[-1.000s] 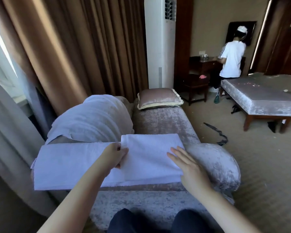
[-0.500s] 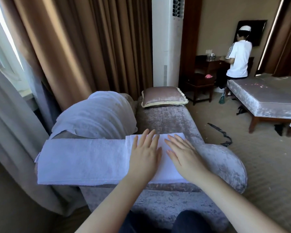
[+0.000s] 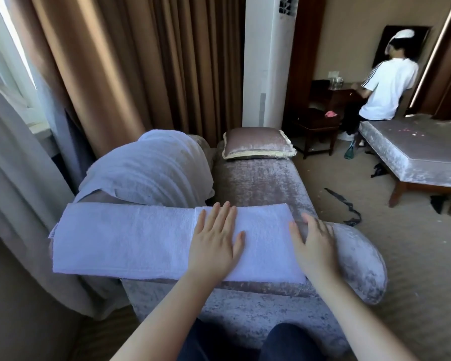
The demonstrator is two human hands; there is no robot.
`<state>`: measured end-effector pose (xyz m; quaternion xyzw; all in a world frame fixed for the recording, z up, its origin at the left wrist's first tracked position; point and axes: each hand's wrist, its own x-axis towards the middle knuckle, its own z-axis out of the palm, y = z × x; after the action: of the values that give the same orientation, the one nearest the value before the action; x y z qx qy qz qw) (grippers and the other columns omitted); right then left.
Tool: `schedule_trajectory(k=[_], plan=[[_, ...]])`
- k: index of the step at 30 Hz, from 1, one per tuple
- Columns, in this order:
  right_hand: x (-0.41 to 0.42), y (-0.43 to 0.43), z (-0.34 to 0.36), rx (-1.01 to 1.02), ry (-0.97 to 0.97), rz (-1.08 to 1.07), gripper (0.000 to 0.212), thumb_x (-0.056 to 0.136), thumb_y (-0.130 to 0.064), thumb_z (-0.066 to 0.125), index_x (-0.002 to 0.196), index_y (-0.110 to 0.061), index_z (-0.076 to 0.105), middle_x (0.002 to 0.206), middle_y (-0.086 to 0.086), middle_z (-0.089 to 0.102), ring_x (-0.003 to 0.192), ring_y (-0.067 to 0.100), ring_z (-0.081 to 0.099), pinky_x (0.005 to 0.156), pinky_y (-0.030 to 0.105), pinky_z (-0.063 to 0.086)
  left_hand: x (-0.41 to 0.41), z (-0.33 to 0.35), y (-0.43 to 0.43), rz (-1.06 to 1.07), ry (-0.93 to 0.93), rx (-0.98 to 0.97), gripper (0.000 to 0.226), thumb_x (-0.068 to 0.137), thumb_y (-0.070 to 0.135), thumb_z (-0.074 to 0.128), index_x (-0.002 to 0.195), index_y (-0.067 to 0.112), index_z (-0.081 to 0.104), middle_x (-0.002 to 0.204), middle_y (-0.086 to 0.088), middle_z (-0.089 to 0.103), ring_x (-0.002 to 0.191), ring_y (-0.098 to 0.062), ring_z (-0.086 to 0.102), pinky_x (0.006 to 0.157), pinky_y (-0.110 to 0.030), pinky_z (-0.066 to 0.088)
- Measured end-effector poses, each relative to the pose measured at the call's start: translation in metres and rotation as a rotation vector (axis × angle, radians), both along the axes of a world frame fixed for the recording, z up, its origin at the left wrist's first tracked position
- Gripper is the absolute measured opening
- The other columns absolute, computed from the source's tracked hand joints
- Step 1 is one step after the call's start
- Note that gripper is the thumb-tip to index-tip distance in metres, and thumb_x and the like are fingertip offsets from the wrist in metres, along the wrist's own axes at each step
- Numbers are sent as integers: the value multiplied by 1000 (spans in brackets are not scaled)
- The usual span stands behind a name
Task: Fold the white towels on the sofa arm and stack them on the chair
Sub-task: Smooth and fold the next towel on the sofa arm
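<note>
A white towel (image 3: 125, 238) lies as a long strip across the velvet sofa arm (image 3: 359, 259). Its right part is folded over, making a double layer. My left hand (image 3: 215, 239) lies flat on that folded layer with fingers straight and spread. My right hand (image 3: 313, 243) rests flat at the towel's right edge, partly on the sofa arm. Another white cloth (image 3: 149, 170) is draped over the sofa back to the left.
A cushion (image 3: 257, 143) sits at the sofa's far end. Brown curtains (image 3: 141, 63) hang at the left, beside a white standing air conditioner (image 3: 267, 61). A dark wooden chair (image 3: 317, 126), a person in a white shirt (image 3: 385, 89) and a padded bench (image 3: 414, 155) are at the right.
My left hand let go of the towel flap it had folded over and now lies flat on it. My right hand slid from the folded layer to its right edge.
</note>
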<state>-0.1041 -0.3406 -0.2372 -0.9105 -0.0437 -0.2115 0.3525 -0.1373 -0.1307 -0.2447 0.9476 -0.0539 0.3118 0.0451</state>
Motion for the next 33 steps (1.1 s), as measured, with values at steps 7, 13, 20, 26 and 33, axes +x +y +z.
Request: schedule_trajectory(k=[7,13,20,26,33], plan=[[1,16,22,75,187,51,34,94,-38,53,76,-13,38,63,-2,41,64,23,43,52,33,26,7,6,-1,-4,33,1,57,96,43,33,132,8,60,138,-6,57,132,-25,50,112,-45,22],[23,-8,43,18,139,-33,30,98,-34,49,90,-6,41,69,1,43,64,24,44,49,33,26,28,26,-21,-85,214,-38,79,90,57,5,149,13,36,157,-2,31,147,-20,23,119,-48,8],[29,-46,32,-155,222,-167,35,99,-36,48,75,-12,38,66,6,46,57,22,45,46,32,26,51,29,-57,-175,276,-11,81,88,55,5,140,13,50,146,-3,49,138,-23,38,116,-51,18],[16,-4,43,-366,-316,-20,26,92,-31,47,105,-13,61,108,4,61,97,29,55,78,41,48,32,22,-20,2,-100,-277,46,87,44,43,98,7,66,93,-8,66,86,-30,61,72,-37,49],[12,41,12,-407,-271,170,33,86,-26,39,92,-13,69,95,-1,70,86,23,68,73,34,54,40,57,-10,218,423,-406,33,88,40,55,71,16,39,80,2,47,82,-25,51,68,-31,34]])
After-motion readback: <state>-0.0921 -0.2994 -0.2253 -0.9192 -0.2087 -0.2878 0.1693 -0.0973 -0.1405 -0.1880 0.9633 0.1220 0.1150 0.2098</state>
